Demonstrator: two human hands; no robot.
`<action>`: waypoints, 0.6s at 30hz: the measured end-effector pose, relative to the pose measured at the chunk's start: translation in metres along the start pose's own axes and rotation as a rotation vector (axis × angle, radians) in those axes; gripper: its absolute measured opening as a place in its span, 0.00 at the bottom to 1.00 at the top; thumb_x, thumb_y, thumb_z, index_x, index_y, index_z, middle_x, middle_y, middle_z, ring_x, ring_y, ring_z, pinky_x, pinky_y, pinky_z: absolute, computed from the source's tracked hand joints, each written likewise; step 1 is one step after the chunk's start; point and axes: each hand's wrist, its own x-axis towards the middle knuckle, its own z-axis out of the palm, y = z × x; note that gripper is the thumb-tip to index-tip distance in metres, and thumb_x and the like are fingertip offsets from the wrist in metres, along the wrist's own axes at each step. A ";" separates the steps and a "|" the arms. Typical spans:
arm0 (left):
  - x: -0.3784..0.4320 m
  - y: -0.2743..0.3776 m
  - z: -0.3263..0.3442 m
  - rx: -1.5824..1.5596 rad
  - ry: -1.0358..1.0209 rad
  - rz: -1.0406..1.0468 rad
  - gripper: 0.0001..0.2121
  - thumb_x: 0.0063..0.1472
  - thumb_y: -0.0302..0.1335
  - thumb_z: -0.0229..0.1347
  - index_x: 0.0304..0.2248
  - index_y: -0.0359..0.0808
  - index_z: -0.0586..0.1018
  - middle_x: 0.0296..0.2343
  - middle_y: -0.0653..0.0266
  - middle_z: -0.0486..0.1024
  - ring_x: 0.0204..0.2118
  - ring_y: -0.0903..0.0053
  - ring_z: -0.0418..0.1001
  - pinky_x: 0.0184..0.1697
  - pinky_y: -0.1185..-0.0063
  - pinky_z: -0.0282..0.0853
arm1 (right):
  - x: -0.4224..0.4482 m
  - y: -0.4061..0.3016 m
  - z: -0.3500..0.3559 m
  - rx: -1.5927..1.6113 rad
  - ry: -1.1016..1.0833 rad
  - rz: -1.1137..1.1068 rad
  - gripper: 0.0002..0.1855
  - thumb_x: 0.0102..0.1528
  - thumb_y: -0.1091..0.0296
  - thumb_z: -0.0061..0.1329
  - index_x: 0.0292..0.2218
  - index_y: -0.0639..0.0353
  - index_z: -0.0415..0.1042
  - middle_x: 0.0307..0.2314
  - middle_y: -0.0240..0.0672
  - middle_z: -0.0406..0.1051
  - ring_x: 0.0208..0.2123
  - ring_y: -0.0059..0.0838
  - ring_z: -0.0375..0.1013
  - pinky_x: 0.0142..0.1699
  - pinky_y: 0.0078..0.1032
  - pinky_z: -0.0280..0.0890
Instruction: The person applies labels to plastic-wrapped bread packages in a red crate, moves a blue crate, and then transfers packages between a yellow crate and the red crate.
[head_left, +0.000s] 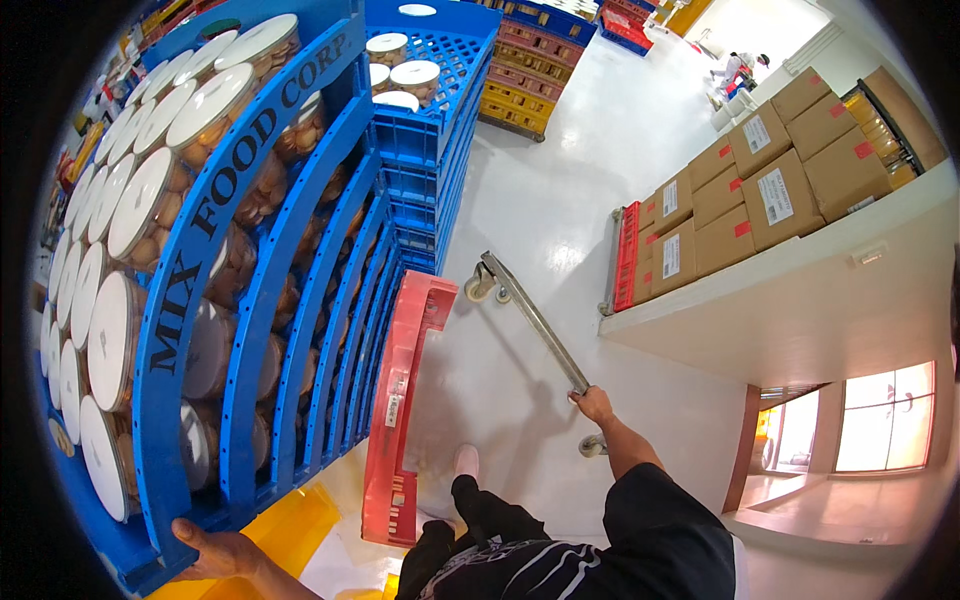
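Note:
A tall stack of blue plastic crates (251, 210) rises on the left, its top crate bearing black lettering. Clear jars with white lids (133, 214), filled with round brown pieces that look like biscuits, crowd the top crate. My left hand (217, 553) grips that crate's near corner, thumb on the outside. In my right hand (592, 406) is the end of a metal dolly frame (534, 319), held on edge with its casters (480, 283) showing. Between the stack and my legs, a faded red plastic crate (390, 409) stands against the blue crates.
Cardboard boxes (735, 191) are stacked on a red wheeled base beside the white wall (697, 337) at right. Behind the blue stack are another blue crate (461, 45) with jars and mixed-colour crates (517, 75). A person (739, 75) is far off near the bright doorway.

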 end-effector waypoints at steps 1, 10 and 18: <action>-0.001 -0.004 0.000 -0.036 -0.003 -0.020 0.44 0.59 0.42 0.67 0.64 0.27 0.55 0.59 0.41 0.64 0.55 0.59 0.68 0.63 0.63 0.62 | 0.002 0.005 0.002 -0.012 -0.030 0.002 0.30 0.55 0.41 0.56 0.35 0.67 0.80 0.31 0.58 0.78 0.38 0.55 0.78 0.44 0.43 0.71; -0.003 -0.003 0.005 -0.257 -0.068 -0.051 0.41 0.59 0.36 0.68 0.64 0.33 0.56 0.59 0.46 0.64 0.57 0.59 0.67 0.64 0.60 0.62 | -0.016 0.023 -0.023 -0.087 -0.171 -0.093 0.27 0.56 0.44 0.55 0.37 0.66 0.80 0.34 0.58 0.78 0.40 0.55 0.77 0.46 0.43 0.70; 0.006 -0.011 0.001 -0.346 -0.139 -0.113 0.44 0.55 0.35 0.71 0.65 0.46 0.57 0.59 0.56 0.67 0.57 0.63 0.69 0.65 0.60 0.63 | -0.097 0.025 -0.011 -0.153 -0.088 -0.187 0.26 0.58 0.46 0.51 0.33 0.66 0.80 0.29 0.58 0.77 0.37 0.60 0.76 0.44 0.47 0.70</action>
